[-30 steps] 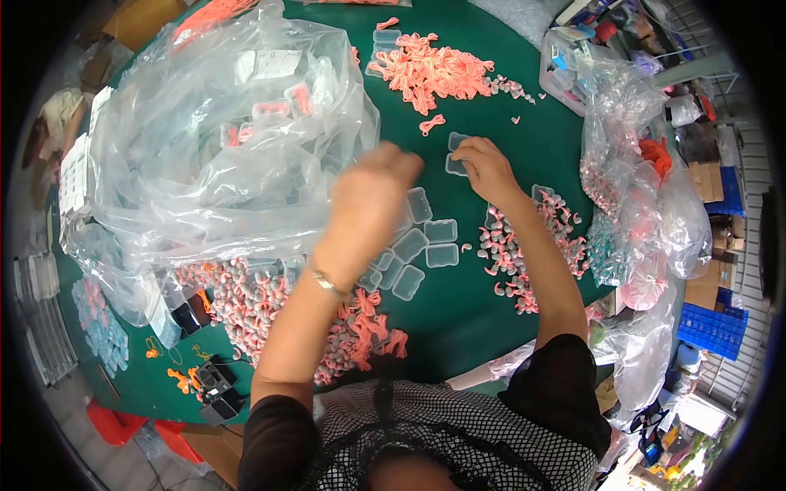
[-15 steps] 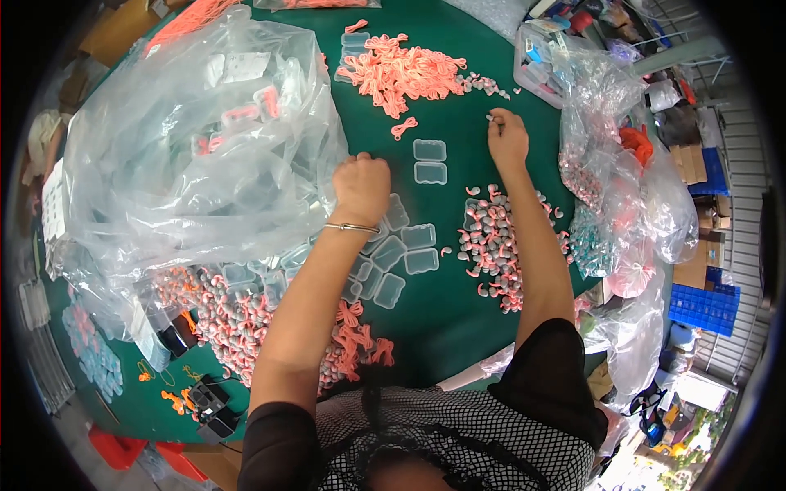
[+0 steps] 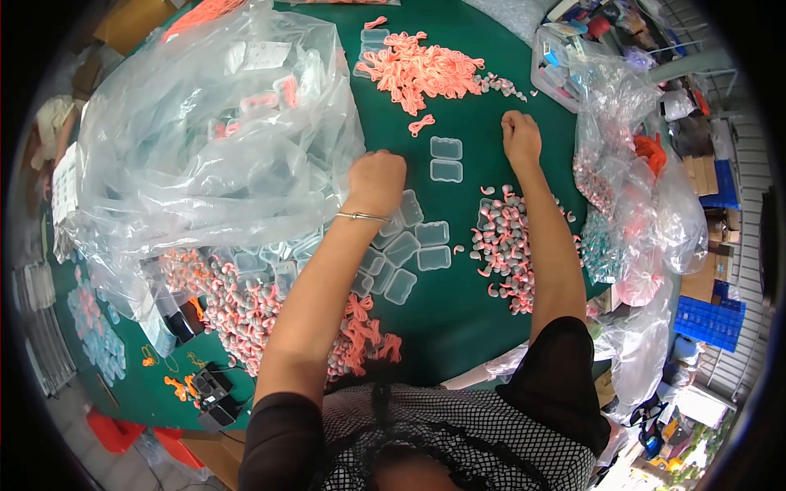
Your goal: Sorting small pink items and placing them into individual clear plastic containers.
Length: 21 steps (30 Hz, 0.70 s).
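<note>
My left hand [image 3: 377,182] is closed in a fist, knuckles up, beside the edge of a large clear plastic bag [image 3: 205,172]. Whatever its fingers hold is hidden. My right hand [image 3: 521,141] has its fingers curled together above the green table, just below a short trail of small grey pieces [image 3: 501,84]. What sits in its fingertips cannot be made out. Between the hands lies an open clear plastic case [image 3: 446,170], its two halves flat. A pile of coral cord bundles [image 3: 422,69] is farther away, with one single bundle [image 3: 421,124] apart from it.
Several clear cases [image 3: 401,248] lie near my left wrist. Grey-and-pink curved pieces are heaped under my right forearm [image 3: 509,237] and left of my left forearm [image 3: 237,315]. Filled clear bags [image 3: 606,164] line the right edge. A small black device [image 3: 214,397] stands at the lower left.
The whole scene has shifted slightly right in the picture. The small grey piece seen earlier at my right fingertips no longer shows clearly. My left hand stays closed in about the same place.
</note>
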{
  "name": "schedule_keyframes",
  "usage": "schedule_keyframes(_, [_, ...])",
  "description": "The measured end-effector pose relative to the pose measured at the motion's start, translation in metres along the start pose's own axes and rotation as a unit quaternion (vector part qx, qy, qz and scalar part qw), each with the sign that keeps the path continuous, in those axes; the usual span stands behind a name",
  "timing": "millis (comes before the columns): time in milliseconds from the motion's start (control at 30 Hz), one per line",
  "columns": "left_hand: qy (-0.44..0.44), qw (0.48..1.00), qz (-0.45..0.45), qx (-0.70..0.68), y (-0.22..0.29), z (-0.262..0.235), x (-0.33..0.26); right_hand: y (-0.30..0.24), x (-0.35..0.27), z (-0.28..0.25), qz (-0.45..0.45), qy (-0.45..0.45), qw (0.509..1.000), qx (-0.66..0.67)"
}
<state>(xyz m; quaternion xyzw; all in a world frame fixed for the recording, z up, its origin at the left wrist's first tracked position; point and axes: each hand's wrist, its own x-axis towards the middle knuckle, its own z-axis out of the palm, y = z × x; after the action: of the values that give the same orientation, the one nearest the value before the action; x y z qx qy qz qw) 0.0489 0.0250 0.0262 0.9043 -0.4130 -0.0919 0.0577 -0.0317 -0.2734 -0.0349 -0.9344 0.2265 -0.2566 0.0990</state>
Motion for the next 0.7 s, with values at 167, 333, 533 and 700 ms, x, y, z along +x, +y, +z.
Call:
schedule_keyframes(167, [0.056, 0.991, -0.021, -0.117, -0.001, 0.0, -0.001, -0.005, 0.0, 0.001, 0.001, -0.019, 0.998, 0.06])
schedule_keyframes(333, [0.091, 0.918, -0.024, -0.385, 0.019, 0.014, 0.012, 0.002, 0.003, 0.003, -0.042, 0.032, 0.996, 0.077])
schedule_keyframes(533, [0.14, 0.887, -0.037, -0.438, 0.034, 0.045, 0.019, -0.06, -0.013, -0.037, 0.014, -0.134, 0.956, 0.259])
schedule_keyframes(700, [0.203, 0.913, -0.036, -0.351, 0.046, 0.05, 0.02, -0.097, -0.042, -0.053, -0.052, -0.264, 0.913, 0.306])
